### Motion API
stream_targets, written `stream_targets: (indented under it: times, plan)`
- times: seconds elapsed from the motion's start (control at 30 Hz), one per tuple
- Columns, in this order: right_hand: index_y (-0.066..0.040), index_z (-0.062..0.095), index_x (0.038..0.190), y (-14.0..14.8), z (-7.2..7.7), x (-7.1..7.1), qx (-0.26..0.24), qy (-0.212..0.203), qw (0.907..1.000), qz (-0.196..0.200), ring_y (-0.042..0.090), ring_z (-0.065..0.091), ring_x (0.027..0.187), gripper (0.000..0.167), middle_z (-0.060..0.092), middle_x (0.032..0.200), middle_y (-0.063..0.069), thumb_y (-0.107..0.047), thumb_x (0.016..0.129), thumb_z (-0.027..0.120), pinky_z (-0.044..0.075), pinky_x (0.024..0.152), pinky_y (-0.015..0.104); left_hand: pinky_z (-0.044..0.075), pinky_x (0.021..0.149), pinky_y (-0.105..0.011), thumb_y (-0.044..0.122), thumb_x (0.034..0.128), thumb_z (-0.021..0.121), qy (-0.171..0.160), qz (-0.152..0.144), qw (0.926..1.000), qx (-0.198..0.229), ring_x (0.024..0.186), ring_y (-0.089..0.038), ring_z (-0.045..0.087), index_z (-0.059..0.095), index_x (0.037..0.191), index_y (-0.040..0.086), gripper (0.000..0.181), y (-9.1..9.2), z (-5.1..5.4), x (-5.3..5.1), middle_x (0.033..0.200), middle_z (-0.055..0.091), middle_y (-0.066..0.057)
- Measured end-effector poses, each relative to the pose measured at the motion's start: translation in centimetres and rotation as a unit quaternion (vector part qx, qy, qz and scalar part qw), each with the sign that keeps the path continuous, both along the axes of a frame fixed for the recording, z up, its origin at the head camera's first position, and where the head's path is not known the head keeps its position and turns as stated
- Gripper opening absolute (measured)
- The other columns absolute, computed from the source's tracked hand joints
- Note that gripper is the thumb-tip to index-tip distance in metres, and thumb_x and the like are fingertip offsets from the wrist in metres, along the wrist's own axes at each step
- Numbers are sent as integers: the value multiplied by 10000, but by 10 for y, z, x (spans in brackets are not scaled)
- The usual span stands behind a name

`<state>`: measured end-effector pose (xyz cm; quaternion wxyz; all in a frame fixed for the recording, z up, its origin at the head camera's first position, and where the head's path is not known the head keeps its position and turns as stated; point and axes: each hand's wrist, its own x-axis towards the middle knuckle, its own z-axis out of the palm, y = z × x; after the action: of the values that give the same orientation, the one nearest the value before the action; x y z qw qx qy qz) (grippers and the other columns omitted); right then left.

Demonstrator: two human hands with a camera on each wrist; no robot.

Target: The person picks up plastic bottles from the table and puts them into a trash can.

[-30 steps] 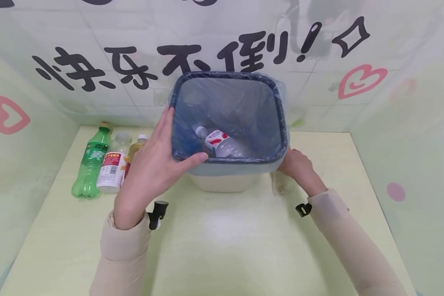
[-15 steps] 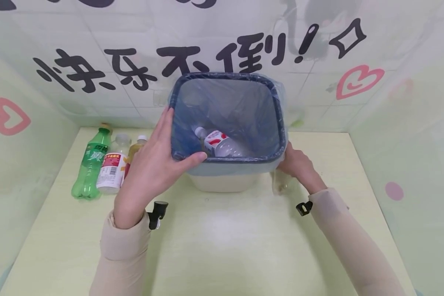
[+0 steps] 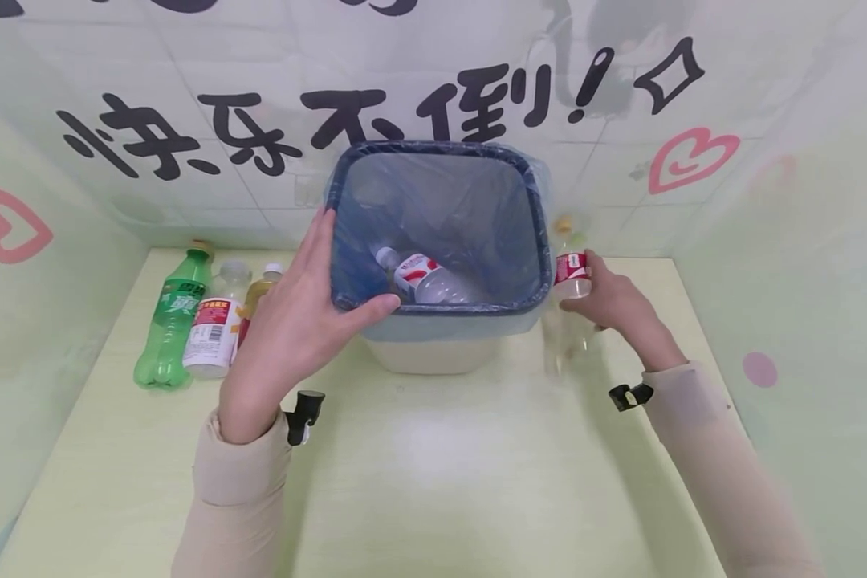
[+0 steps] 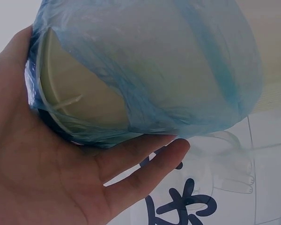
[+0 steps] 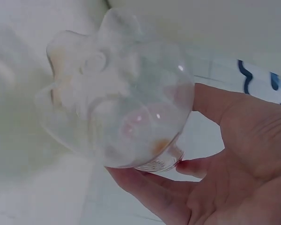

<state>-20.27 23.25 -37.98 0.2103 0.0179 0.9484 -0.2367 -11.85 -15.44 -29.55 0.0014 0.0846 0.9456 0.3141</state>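
A pale trash bin [image 3: 433,357] with a dark rim and a bluish plastic liner [image 3: 448,327] stands at the middle of the table. My left hand [image 3: 289,329] holds its front left corner, thumb along the front rim and fingers on the left side; in the left wrist view these fingers lie against the liner. Inside lies a clear bottle [image 3: 433,281] with a white and red label. Right of the bin, my right hand [image 3: 624,309] grips a clear plastic bottle [image 3: 572,269] with a red label and yellow cap. The right wrist view shows its lobed bottom [image 5: 107,70].
Left of the bin, a green bottle [image 3: 177,317], a clear bottle with a red and white label [image 3: 213,333], and a partly hidden amber bottle [image 3: 260,289] lie on the light table [image 3: 433,466]. Printed sheets [image 3: 246,48] enclose its back and sides.
My right hand has moved right, away from the bin's side, bringing the red-labelled bottle out into view beside it. The left hand keeps its hold on the bin.
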Motion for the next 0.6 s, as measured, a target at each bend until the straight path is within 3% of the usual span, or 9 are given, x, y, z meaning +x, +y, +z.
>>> stream_targets:
  times: [0.2,0.6]
  plan:
    - [-111,-23,1601,3,22,0,-164,283,9994,-82,300,660,765,1030,534,1271,284,-371,906,691,534,667,415,317,1069,-647,717,829,616,15,-6,10000,36,1467,-383,241,-16,1606,154,1149,-1,0,-1,1661,-21,42]
    - [-120,-51,1599,4,36,7,-87,261,9996,-84,299,671,759,1056,523,1274,296,-392,905,697,520,683,445,302,1081,-644,720,830,613,-9,-4,10000,49,1472,-381,230,-18,1606,153,1149,-1,0,-1,1662,-22,35]
